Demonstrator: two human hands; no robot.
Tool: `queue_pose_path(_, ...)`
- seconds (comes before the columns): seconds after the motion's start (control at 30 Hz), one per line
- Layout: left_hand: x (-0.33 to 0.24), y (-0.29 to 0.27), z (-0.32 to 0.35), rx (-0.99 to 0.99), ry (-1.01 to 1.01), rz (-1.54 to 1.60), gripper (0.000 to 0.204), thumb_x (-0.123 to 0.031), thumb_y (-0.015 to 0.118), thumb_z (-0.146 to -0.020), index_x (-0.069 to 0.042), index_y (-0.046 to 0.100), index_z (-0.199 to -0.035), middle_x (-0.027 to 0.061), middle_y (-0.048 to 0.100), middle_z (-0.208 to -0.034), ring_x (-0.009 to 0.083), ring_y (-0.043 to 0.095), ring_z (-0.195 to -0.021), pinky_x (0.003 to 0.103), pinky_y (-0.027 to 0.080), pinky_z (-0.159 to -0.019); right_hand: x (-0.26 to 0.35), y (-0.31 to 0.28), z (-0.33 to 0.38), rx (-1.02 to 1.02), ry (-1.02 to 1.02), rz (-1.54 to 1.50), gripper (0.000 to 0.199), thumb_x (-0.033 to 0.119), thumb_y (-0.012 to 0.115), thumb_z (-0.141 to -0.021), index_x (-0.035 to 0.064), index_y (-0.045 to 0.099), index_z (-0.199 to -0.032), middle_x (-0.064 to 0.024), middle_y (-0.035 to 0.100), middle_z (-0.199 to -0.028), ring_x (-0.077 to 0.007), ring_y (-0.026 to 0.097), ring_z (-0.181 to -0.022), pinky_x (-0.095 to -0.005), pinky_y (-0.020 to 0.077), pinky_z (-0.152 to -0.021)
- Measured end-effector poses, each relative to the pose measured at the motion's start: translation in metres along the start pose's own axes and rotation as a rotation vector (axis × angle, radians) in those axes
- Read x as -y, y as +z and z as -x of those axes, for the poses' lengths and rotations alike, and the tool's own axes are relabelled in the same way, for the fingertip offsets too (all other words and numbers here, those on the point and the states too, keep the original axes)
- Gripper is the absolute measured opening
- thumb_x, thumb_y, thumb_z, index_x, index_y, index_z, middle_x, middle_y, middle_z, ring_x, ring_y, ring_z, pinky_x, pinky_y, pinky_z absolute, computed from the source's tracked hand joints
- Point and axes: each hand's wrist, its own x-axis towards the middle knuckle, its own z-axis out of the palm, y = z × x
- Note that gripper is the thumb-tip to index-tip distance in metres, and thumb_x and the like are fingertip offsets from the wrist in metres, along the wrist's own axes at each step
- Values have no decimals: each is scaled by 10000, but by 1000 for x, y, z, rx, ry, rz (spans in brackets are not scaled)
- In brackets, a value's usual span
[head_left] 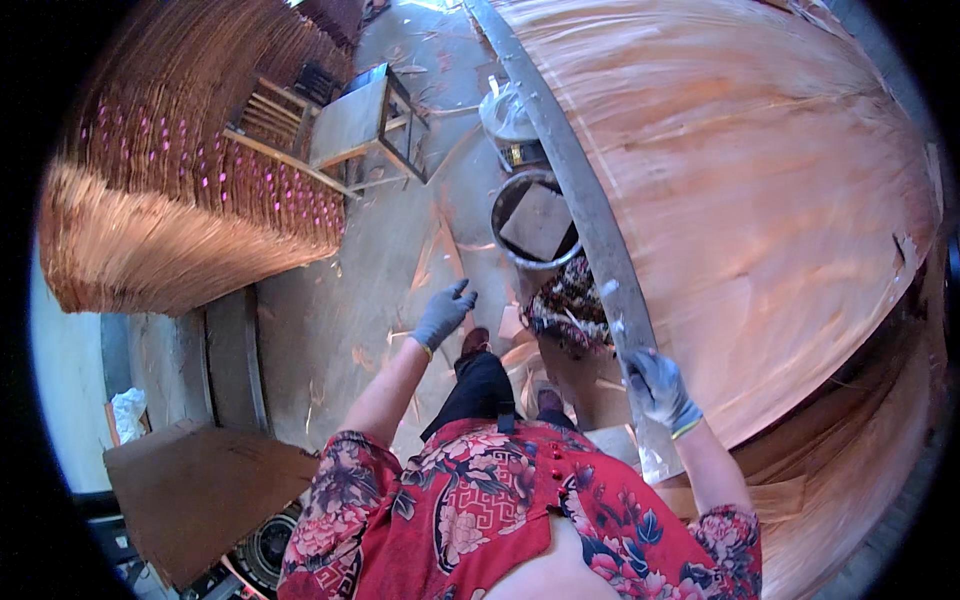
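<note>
Both of my hands wear grey gloves. My left hand (445, 316) hangs in the air over the littered floor, its fingers stretched out and holding nothing. Along the right runs a long grey rail (572, 165), the edge of a bench. My right hand (662, 390) lies over this rail with bent fingers; whether they grip the rail or some small thing is hidden. Beside the rail, a large pale-orange wood veneer sheet (740, 200) covers the bench top, with a small tear near its far right edge.
Under the rail stand a round bucket (497, 225) holding a flat board (538, 220), a white plastic-covered container (507, 115) and a dark patterned cloth (568, 305). A tall veneer stack (190, 230) and a small table (350, 125) occupy the left. Lower left is a brown board (205, 490).
</note>
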Motion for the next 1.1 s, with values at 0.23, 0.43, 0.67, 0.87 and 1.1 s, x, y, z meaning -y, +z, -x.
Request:
queue_pose_path(0.23, -24, -37, -238, -200, 99, -160, 539, -493, 431, -925, -1, 640, -995, 184, 677, -829, 282, 668, -757, 382, 489, -732, 20, 15, -24, -93, 426, 20, 139, 128, 566, -833, 49, 613, -937, -125, 605, -695, -318, 591, -613, -428, 474, -576)
queue_pose_path(0.43, -19, -15, -371, -181, 88, -61, 523, -501, 490, -879, -12, 675, -902, 159, 683, -781, 270, 662, -751, 365, 485, -719, 32, 33, -29, -321, 861, 21, 314, 289, 526, -917, 2, 653, -937, -123, 665, -854, -218, 636, -723, -320, 514, -680)
queue_pose_path(0.67, -49, -61, -377, -194, 47, 304, 256, -204, 554, -839, 3, 704, -834, 108, 678, -667, 151, 620, -590, 322, 468, -576, 51, 80, -95, -624, 1136, -285, 261, 222, 533, -903, -3, 624, -999, -85, 654, -845, -154, 640, -695, -263, 527, -646)
queue_pose_path(0.87, -116, -136, -238, 162, 280, 287, 173, -143, 599, -837, 5, 686, -863, 89, 673, -688, 102, 598, -607, 289, 471, -582, -25, 173, -233, -469, 966, -1114, 347, 202, 441, -991, 13, 472, -1281, -88, 607, -1130, -166, 608, -984, -301, 491, -855)
queue_pose_path(1.1, -86, -113, -104, 861, 1103, -526, 154, -91, 572, -775, -82, 606, -925, 116, 637, -857, 308, 629, -830, 381, 505, -724, -37, 154, -384, -423, 815, -1560, 381, 348, 457, -976, 58, 510, -1218, -82, 646, -947, -129, 611, -702, -255, 504, -592)
